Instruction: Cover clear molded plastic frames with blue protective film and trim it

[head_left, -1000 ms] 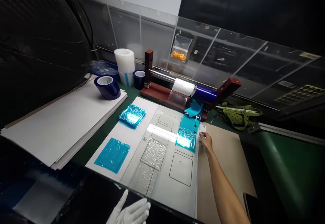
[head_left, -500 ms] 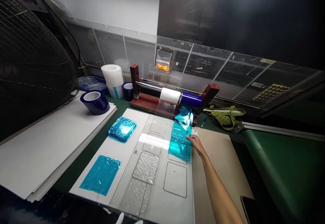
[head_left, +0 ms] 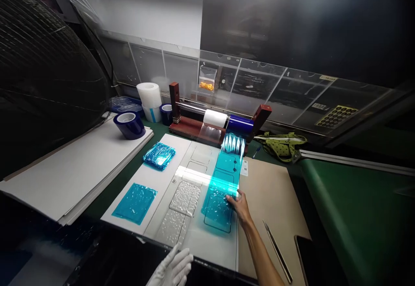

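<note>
My right hand (head_left: 240, 206) pinches the right edge of a strip of blue film (head_left: 218, 204), thumb on top. The strip runs down from a blue film roll (head_left: 240, 124) on a wooden roll stand (head_left: 186, 126) and lies over the outlined rectangles of a pale template sheet (head_left: 207, 245). In a white glove, my left hand (head_left: 173, 268) is at the front edge of the table, fingers stretched out and nothing in them. Clear wrinkled film (head_left: 185, 197) covers the template's middle column. To its left lie a blue film piece (head_left: 135, 204) and a stack of blue film pieces (head_left: 159, 155).
Tweezers (head_left: 277, 251) and a phone (head_left: 303, 255) lie on brown board (head_left: 259, 182) at right. Blue tape (head_left: 129, 126) stands on white sheets (head_left: 74, 169) at left. White rolls (head_left: 149, 98) and a green pouch (head_left: 280, 145) are behind; a large fan (head_left: 48, 61) looms left.
My right hand has drawn the blue film toward me, over the lower rectangle. My left hand has come further into view at the bottom. The tweezers now show.
</note>
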The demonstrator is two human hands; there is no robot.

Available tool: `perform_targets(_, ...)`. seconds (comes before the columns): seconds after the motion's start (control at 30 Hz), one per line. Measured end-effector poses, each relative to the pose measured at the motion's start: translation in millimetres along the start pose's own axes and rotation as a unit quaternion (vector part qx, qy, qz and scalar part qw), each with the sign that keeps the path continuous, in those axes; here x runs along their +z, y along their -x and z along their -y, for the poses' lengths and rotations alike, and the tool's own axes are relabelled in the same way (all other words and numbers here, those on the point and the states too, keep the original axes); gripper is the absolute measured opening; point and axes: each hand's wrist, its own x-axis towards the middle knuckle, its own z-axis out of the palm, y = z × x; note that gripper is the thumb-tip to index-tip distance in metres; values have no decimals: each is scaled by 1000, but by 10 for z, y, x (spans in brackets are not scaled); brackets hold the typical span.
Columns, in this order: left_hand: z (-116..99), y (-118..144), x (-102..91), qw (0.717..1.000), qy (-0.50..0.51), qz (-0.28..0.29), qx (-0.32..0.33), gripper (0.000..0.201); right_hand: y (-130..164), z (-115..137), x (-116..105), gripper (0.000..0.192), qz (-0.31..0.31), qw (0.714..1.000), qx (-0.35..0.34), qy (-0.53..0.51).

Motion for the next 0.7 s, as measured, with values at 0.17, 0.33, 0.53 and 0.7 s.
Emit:
perform_targets(0.17,291,-209,-23,996,-63,-1,62,51,687,-333,-58,93,-2,1000,20,1)
perform_targets(0.33,530,-328,2,976,-175,-92,89,40,1116,-717,-128,91,9,999,52,-5)
perform_targets(0.53,710,-315,-3,947,-260,-158,99,43,1327,-926,-148,85,6,996,37,81)
perform_targets(0.7,820,-475,-54,919,-312,-205,125,46,1182,-823,-496,63,-30,969,-53,240)
